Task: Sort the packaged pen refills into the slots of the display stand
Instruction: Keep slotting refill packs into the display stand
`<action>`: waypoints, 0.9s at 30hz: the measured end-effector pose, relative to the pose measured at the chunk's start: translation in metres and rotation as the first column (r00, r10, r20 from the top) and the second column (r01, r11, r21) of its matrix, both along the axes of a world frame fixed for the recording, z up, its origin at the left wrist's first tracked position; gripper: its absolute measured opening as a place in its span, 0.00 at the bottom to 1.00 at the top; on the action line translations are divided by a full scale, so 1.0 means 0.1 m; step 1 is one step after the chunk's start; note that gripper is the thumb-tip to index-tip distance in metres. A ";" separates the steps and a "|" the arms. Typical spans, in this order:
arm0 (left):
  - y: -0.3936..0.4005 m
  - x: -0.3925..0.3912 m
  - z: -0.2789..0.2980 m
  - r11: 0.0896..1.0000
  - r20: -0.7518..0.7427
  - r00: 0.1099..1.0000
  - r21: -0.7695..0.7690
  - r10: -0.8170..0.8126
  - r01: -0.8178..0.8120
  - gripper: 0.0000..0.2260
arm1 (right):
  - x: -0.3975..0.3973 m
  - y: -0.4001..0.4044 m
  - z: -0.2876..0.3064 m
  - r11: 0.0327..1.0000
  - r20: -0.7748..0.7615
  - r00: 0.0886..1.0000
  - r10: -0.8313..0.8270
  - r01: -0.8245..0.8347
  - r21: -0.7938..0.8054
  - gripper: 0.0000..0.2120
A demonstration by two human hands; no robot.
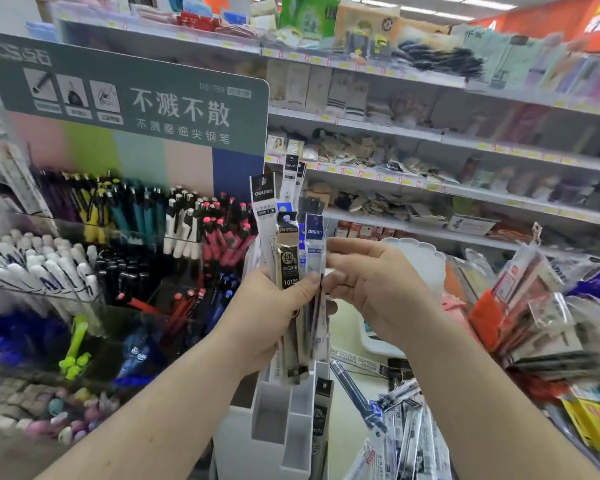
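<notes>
Head view, left hand (274, 306) grip clasping refill packs (291, 251) upright, right hand (371, 289) grip pinching one.

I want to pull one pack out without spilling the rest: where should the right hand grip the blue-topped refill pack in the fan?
Probably pinch the blue-topped refill pack by its flat upper part, coming from the right edge. It stands upright at the fan's right side, above the left hand gripping the bundle lower down, and the right hand is already there.
</notes>
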State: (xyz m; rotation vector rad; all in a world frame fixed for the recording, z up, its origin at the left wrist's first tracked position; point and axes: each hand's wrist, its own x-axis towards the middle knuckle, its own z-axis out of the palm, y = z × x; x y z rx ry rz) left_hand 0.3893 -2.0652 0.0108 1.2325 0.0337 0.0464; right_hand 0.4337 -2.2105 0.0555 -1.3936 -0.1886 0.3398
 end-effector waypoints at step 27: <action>-0.05 -0.01 0.05 0.997 -0.072 0.996 0.045 0.061 -0.058 0.05 | 0.83 -0.72 -0.76 0.755 0.260 0.791 -0.554 0.609 -0.245 0.06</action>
